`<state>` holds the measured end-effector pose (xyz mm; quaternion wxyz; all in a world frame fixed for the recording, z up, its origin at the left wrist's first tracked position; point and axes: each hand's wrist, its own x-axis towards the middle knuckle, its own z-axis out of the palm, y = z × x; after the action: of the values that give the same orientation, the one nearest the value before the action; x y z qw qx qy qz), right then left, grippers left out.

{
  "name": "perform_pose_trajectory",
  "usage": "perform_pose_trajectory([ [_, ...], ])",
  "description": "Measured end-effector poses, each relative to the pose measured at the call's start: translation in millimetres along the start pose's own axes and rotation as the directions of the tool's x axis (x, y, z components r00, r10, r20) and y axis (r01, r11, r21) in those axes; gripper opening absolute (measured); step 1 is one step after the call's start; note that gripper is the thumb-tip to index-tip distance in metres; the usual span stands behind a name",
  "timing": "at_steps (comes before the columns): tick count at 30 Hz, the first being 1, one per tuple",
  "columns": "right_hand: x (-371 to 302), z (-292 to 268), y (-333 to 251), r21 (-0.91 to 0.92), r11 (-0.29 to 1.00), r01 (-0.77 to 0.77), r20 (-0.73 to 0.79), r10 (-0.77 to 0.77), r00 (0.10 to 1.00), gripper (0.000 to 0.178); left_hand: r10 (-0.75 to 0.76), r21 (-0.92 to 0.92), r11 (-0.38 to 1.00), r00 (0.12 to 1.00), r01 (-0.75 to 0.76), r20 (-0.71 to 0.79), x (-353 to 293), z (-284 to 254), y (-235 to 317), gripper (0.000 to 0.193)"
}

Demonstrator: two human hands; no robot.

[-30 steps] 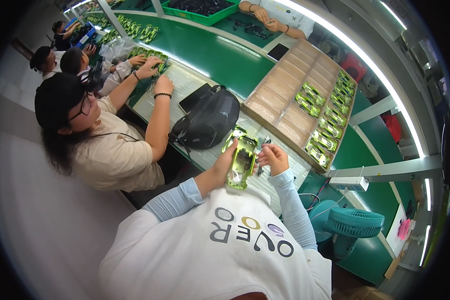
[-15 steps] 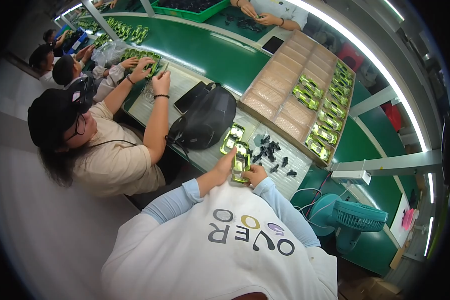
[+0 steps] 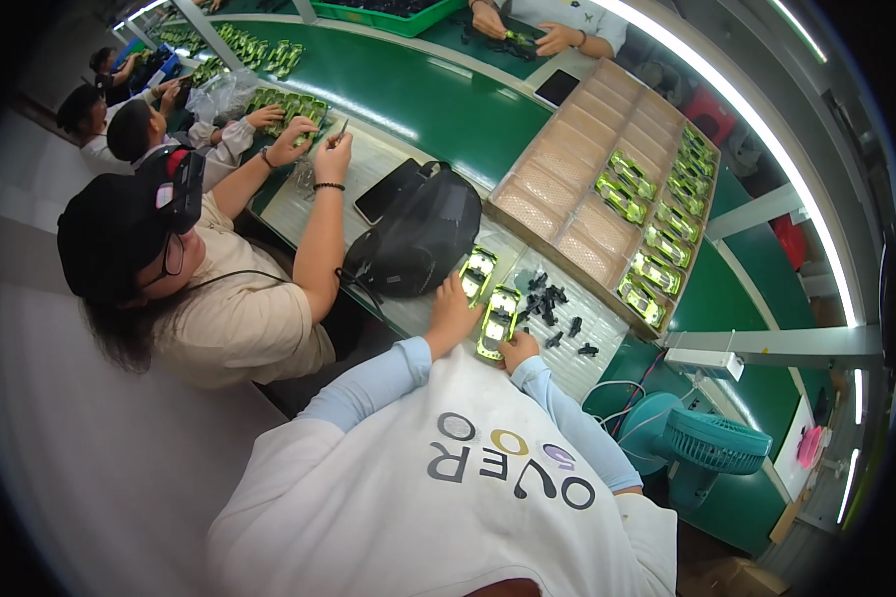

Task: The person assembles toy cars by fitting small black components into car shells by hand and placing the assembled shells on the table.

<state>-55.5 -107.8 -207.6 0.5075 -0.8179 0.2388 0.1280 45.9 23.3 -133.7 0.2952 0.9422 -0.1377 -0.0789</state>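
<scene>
Left hand (image 3: 455,310) moved to farther shell (image 3: 479,269), grip unclear; right hand (image 3: 519,350) pinches nearer green shell (image 3: 498,320) at lower right.

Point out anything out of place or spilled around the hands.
The black bag looks out of place, lying on the worktop just beyond the left hand, near the green shells. Small black parts lie scattered loose right of the shells, which looks untidy. Nothing seems damaged.

White top (image 3: 368,527) with dark, yellow and purple chest lettering (image 3: 482,466); pale blue forearm sleeves (image 3: 373,383), as I view remotely.
</scene>
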Motion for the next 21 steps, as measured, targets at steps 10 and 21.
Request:
perform_pose_trajectory([
  [10, 10.6, 9.0, -23.0, -0.059, 0.998, 0.032, -0.084, -0.037, 0.996, 0.017, -0.119, -0.211, 0.972, 0.992, 0.105, -0.052, -23.1, -0.7, -21.5, 0.058],
  [21, 27.2, 18.9, -31.8, 0.105, 0.989, -0.105, -0.038, 0.109, 0.993, 0.031, -0.082, -0.211, 0.974, 0.997, 0.077, -0.015, -25.9, -5.3, -30.2, 0.061],
])
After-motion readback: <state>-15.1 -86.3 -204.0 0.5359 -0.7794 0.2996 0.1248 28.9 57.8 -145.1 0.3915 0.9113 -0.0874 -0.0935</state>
